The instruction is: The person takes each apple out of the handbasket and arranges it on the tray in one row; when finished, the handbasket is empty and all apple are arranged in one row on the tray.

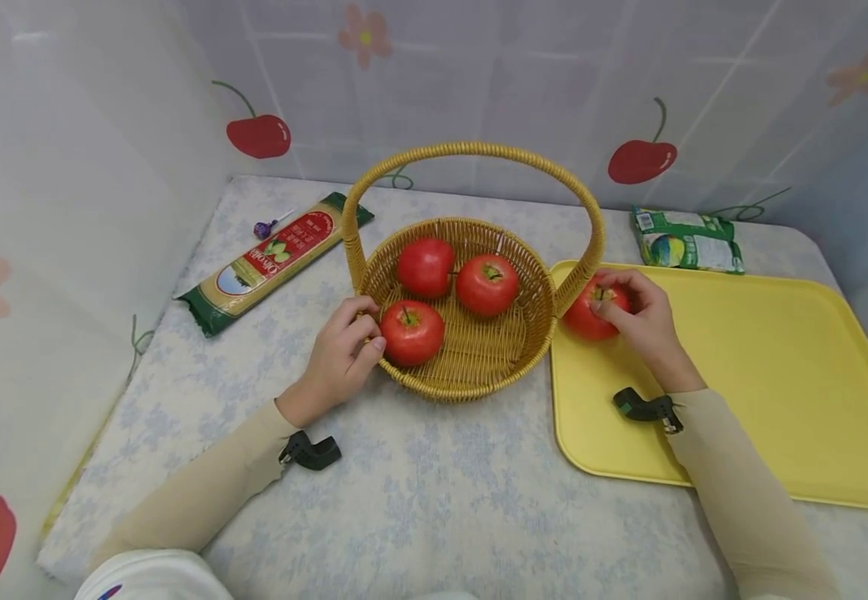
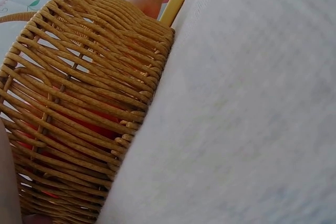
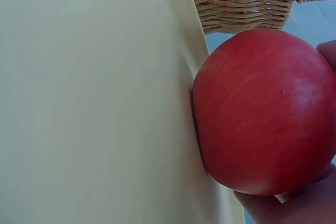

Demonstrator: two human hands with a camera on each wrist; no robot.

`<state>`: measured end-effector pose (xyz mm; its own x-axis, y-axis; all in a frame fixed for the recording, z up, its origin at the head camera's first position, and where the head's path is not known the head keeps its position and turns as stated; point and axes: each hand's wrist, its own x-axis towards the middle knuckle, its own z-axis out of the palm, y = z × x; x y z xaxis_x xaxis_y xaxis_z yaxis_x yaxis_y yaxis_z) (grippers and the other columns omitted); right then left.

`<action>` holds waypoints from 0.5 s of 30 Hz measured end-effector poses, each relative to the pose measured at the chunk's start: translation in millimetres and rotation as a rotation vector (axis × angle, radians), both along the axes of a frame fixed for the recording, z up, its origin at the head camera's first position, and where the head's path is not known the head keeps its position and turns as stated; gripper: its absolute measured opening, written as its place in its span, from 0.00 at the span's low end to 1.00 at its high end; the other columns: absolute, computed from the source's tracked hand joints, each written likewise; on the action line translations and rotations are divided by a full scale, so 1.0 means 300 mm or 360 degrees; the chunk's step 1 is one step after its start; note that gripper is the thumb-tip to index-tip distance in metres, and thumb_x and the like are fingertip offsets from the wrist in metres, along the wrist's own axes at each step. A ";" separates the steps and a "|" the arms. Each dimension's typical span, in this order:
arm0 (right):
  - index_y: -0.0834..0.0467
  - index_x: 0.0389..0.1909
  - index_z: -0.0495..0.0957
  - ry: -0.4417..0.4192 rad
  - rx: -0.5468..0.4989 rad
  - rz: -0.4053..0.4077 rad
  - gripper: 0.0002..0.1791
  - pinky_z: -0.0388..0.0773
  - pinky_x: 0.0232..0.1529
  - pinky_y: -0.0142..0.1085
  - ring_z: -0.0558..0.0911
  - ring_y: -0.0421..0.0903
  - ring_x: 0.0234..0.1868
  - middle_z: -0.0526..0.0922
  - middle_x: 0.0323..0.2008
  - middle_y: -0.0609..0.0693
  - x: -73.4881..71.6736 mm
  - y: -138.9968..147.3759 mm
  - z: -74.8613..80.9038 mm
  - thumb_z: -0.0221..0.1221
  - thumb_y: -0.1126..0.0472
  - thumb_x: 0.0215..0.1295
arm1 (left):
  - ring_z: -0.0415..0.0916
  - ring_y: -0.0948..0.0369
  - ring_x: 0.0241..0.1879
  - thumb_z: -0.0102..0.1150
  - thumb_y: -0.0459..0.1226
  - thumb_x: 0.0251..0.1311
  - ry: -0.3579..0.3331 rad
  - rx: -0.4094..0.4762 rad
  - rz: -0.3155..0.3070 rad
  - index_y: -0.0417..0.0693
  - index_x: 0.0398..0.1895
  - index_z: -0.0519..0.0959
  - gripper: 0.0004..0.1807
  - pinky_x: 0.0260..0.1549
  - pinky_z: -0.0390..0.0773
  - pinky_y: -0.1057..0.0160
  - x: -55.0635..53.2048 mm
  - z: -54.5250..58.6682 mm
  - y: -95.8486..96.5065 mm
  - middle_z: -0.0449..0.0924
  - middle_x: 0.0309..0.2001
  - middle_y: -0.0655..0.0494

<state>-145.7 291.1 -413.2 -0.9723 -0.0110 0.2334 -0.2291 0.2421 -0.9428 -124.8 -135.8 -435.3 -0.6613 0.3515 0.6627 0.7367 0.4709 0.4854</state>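
Observation:
A yellow wicker basket (image 1: 471, 392) with a tall arched handle stands mid-table in the head view. Three red tomatoes lie inside: one tomato (image 1: 425, 267) at back left, another tomato (image 1: 488, 285) right of it, and a third tomato (image 1: 412, 333) at front left. My left hand (image 1: 340, 354) grips the basket's left rim, fingers curled over it. To the basket's right, my right hand (image 1: 644, 325) holds a fourth red tomato (image 3: 262, 114) between thumb and fingers, at the left edge of the yellow tray (image 1: 764, 375). In the left wrist view, the woven wall hides most of the contents.
A green-ended noodle packet (image 1: 269, 262) lies left of the basket, with a purple-wrapped lollipop (image 1: 263, 229) beside it. A green snack bag (image 1: 689, 242) sits behind the tray's back edge. Patterned curtains (image 1: 464, 75) close off the table's back and sides.

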 end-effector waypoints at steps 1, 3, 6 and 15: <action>0.67 0.48 0.76 0.0018 -0.0031 0.0000 0.11 0.75 0.53 0.18 0.78 0.34 0.58 0.82 0.53 0.35 -0.001 -0.001 -0.001 0.58 0.74 0.66 | 0.75 0.46 0.47 0.39 0.51 0.77 0.0004 0.0000 -0.0001 0.42 0.25 0.73 0.27 0.48 0.76 0.45 0.000 0.000 -0.001 0.76 0.48 0.35; 0.68 0.50 0.76 0.0054 -0.0082 -0.0010 0.11 0.75 0.54 0.18 0.77 0.36 0.59 0.82 0.55 0.37 -0.004 -0.001 -0.002 0.57 0.74 0.67 | 0.74 0.46 0.48 0.40 0.51 0.76 0.0002 0.0006 -0.0008 0.42 0.26 0.73 0.26 0.49 0.76 0.45 -0.001 0.000 -0.003 0.76 0.48 0.36; 0.67 0.50 0.78 0.0114 -0.0162 -0.0060 0.12 0.74 0.56 0.19 0.78 0.38 0.59 0.83 0.55 0.40 -0.007 0.000 -0.003 0.54 0.74 0.68 | 0.74 0.46 0.48 0.40 0.51 0.76 0.0013 0.0011 -0.0017 0.42 0.26 0.74 0.26 0.48 0.76 0.45 -0.005 0.003 -0.004 0.76 0.48 0.36; 0.65 0.49 0.80 0.0250 -0.0372 -0.0237 0.12 0.75 0.57 0.21 0.81 0.40 0.55 0.85 0.51 0.44 -0.011 -0.006 -0.007 0.50 0.72 0.70 | 0.74 0.46 0.48 0.42 0.49 0.75 -0.0007 0.0000 0.0002 0.42 0.26 0.74 0.24 0.49 0.75 0.45 0.000 -0.003 -0.006 0.77 0.48 0.35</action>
